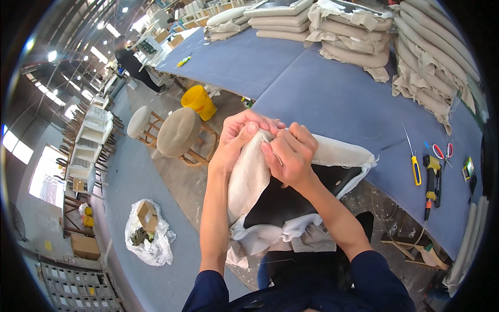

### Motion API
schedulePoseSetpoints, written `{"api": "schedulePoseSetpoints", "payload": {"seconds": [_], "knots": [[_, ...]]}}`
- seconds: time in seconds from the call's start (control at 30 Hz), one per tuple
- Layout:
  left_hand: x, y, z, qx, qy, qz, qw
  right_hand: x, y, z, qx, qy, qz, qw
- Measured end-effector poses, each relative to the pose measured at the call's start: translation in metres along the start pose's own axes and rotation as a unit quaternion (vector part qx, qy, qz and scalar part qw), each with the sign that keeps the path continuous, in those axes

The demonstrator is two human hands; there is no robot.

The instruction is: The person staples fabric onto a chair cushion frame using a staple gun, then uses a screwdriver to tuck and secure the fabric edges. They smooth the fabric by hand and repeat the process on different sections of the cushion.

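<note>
A seat cushion (246,183) covered in beige fabric is tilted up before me, its black underside (291,200) facing me. Loose white and beige cloth hangs along its near edge. At its upper corner my left hand (240,136) is closed over the fabric, thumb pressing near the fold. Right beside it, my right hand (292,153) pinches the same corner's cloth with bent fingers. The two hands almost touch. The fingertips partly hide the gathered corner. The cushion's far right part rests by the edge of the blue table.
On the blue table (332,99) lie a yellow-handled screwdriver (416,169), a pneumatic stapler (431,179) with a hose and red-handled scissors (443,152). Stacked cushions (353,39) stand at the back. Left are stools (179,132), a yellow bucket (198,102) and a plastic bag (150,244). A person (134,65) stands farther off.
</note>
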State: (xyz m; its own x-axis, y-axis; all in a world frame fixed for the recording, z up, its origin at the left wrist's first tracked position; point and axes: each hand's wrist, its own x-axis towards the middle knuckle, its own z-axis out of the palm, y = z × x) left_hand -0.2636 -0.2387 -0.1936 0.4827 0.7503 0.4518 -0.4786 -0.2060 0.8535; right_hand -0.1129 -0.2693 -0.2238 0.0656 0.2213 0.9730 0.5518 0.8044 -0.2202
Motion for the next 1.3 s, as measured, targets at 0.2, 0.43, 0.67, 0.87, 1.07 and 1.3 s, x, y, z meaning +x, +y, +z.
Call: {"api": "schedulePoseSetpoints", "payload": {"seconds": [0.2,0.43,0.67,0.87,1.07,1.3], "knots": [[-0.001,-0.001,-0.008,0.017,-0.009,-0.003,1.0,-0.004,0.01,0.007,0.041,0.027,-0.041,0.998],[-0.013,0.022,0.029,0.161,-0.023,-0.012,0.987,-0.002,-0.004,-0.019,0.04,0.022,-0.02,0.999],[-0.041,0.042,0.126,0.272,0.019,-0.008,0.962,-0.021,-0.047,-0.105,0.068,0.015,0.047,0.996],[-0.058,0.038,0.168,0.339,0.034,-0.006,0.94,-0.037,-0.05,-0.155,0.123,-0.027,0.028,0.992],[-0.059,0.037,0.175,0.396,0.056,0.0,0.916,-0.025,-0.045,-0.162,0.184,-0.091,0.049,0.978],[-0.045,0.029,0.172,0.363,0.102,0.028,0.926,-0.046,0.018,-0.208,0.134,-0.178,0.295,0.929]]}}
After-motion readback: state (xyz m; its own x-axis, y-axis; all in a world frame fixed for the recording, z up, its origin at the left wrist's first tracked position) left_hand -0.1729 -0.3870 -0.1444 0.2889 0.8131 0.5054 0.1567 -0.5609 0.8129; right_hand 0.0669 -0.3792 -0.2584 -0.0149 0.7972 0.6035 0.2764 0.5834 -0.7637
